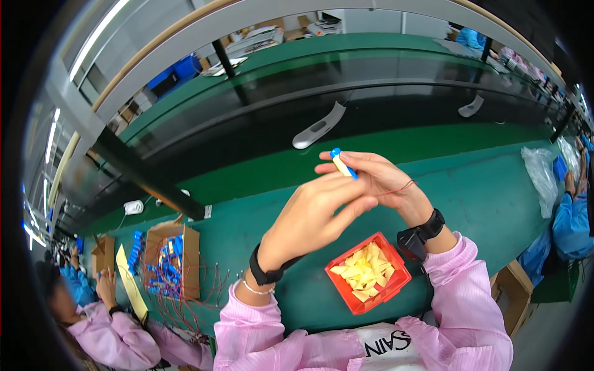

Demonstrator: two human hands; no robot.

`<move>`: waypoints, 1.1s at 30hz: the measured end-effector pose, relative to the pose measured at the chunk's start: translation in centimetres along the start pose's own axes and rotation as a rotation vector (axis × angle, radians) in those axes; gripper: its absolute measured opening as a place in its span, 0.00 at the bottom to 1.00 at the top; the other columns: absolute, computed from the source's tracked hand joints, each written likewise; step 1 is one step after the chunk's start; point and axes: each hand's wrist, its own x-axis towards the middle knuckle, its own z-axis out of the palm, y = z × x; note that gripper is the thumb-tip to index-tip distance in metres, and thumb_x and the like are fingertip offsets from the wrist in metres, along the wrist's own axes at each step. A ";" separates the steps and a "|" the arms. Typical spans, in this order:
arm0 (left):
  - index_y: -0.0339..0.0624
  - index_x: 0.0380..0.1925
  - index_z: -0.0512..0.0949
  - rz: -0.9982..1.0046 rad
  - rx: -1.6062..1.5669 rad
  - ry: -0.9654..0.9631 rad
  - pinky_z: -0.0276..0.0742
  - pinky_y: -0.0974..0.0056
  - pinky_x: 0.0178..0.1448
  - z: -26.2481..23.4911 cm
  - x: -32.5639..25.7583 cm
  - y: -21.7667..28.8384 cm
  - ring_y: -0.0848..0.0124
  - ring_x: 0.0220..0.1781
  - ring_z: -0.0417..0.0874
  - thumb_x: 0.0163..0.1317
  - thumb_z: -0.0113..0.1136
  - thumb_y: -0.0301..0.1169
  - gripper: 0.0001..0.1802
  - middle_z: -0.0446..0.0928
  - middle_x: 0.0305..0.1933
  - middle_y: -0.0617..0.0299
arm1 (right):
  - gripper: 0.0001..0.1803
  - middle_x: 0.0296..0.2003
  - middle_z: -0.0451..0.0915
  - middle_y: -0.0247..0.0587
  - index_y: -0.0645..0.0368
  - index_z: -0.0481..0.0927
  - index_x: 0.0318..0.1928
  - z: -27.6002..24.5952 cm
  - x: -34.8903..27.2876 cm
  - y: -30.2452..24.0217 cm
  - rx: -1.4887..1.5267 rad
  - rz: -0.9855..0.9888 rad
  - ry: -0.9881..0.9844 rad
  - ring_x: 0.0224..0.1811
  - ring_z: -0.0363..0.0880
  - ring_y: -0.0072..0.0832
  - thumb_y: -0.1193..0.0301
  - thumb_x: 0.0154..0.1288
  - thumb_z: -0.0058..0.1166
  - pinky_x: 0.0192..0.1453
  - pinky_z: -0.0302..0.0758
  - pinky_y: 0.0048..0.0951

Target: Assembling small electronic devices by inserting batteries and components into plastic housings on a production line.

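Cylinder (349, 170), blue, with a yellow slip (340, 164) along it: in head view, raised above the middle of the worktop (232, 226). Right hand (388, 179): thumb and fingers closed on the cylinder. Left hand (315, 204): just beside, fingertips partly hidden; cannot tell whether they grip. Red tray (401, 276) of yellow slips: close to near edge, between forearms. Carton (191, 263) of wired blue cylinders: toward left end.
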 end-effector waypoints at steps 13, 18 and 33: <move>0.35 0.37 0.82 -0.209 0.025 0.713 0.77 0.67 0.45 3.3 2.2 -2.8 0.70 0.37 0.84 0.60 0.65 0.24 0.07 0.83 0.35 0.58 | 0.25 0.55 0.78 0.36 0.60 0.69 0.67 1.5 -1.6 -0.9 -0.286 -0.422 0.078 0.50 0.78 0.22 0.70 0.72 0.53 0.56 0.78 0.30; 0.36 0.35 0.84 -0.179 0.107 0.741 0.77 0.68 0.43 3.2 2.1 -3.3 0.71 0.35 0.83 0.59 0.66 0.25 0.06 0.83 0.32 0.58 | 0.26 0.54 0.79 0.36 0.62 0.68 0.67 1.1 -1.1 -0.5 -0.428 -0.499 0.108 0.49 0.78 0.20 0.73 0.71 0.54 0.55 0.78 0.27; 0.35 0.37 0.85 -0.256 -0.033 0.718 0.74 0.71 0.41 2.6 1.7 -2.0 0.76 0.33 0.79 0.60 0.66 0.24 0.07 0.82 0.31 0.60 | 0.23 0.53 0.80 0.39 0.65 0.73 0.63 1.9 -2.1 -0.4 -0.584 -0.604 0.177 0.49 0.78 0.20 0.75 0.68 0.56 0.53 0.77 0.26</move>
